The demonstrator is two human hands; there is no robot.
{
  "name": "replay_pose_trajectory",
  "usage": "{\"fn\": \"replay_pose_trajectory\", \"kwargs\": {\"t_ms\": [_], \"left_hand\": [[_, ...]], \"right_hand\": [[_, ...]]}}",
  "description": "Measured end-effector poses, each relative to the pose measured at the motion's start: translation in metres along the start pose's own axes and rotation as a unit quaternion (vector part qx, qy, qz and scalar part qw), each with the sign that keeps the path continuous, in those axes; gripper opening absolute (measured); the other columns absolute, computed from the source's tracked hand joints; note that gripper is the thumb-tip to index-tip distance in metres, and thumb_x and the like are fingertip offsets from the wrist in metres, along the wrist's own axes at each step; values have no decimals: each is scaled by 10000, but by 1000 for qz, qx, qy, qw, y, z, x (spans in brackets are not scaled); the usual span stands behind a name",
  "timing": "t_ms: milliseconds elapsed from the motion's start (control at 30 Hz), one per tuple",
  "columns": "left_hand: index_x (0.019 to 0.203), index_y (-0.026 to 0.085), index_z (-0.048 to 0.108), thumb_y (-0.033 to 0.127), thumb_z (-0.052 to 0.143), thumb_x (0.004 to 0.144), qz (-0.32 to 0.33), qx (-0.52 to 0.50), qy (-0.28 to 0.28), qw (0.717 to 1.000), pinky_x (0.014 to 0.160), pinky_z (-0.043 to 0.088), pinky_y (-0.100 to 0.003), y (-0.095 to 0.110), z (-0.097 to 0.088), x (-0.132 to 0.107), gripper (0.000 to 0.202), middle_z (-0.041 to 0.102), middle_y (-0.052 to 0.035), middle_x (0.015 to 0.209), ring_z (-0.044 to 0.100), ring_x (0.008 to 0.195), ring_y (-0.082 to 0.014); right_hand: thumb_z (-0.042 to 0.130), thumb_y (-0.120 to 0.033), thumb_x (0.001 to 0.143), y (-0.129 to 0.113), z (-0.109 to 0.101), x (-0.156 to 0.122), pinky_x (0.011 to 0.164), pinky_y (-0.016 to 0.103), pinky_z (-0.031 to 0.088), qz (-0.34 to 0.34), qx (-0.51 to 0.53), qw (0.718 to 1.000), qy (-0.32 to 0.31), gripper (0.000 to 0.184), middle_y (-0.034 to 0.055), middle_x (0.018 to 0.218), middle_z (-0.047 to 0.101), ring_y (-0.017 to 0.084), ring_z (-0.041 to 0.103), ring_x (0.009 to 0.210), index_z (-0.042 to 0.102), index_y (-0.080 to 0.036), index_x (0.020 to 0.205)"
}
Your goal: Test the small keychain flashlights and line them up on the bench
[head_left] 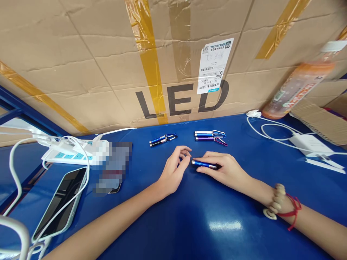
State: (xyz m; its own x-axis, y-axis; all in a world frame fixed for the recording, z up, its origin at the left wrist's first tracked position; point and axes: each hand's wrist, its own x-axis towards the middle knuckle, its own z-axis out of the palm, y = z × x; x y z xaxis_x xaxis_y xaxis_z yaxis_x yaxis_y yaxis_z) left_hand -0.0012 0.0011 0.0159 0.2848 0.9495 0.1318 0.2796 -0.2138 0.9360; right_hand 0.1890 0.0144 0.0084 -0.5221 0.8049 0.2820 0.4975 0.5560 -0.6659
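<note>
Right hand (225, 168) pinching blue tube (202, 164), mid-frame; left hand (173, 169) loosely curled, empty, just beside it. Carton (108, 72) across top: black "LED" print (171, 100), white barcode label (215, 66).

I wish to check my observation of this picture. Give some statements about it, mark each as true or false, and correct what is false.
1. The right hand holds a blue tube. True.
2. The left hand is gripping the purple tube. False: the left hand shows no object in its grasp; the purple tube lies on the table.
3. The bottle has a white cap. True.
4. The beaded bracelet is on the left wrist. False: the bracelet is on the right wrist.
5. The cardboard box bears the letters LED. True.
</note>
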Motion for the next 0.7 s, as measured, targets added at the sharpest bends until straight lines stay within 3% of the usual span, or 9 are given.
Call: {"fn": "replay_pose_trajectory", "kwargs": {"t_ms": [200,700], "left_hand": [[1073,177,448,325,294,941,8,-29,34,999,799,385,-277,-6,1,1,251,541,-51,955,501,883,-149],[1071,186,465,359,261,956,26,-20,29,999,796,380,-280,-12,0,1,290,541,-47,950,487,853,-146]], "right_hand": [[585,-400,835,-1,1,2,645,215,442,11,-21,999,25,219,-9,870,659,114,612,749,713,-283,970],[544,-406,867,0,1,-2,582,198,405,-20,-81,996,28,221,-34,875,649,76,591,673,702,-296,973]]}}
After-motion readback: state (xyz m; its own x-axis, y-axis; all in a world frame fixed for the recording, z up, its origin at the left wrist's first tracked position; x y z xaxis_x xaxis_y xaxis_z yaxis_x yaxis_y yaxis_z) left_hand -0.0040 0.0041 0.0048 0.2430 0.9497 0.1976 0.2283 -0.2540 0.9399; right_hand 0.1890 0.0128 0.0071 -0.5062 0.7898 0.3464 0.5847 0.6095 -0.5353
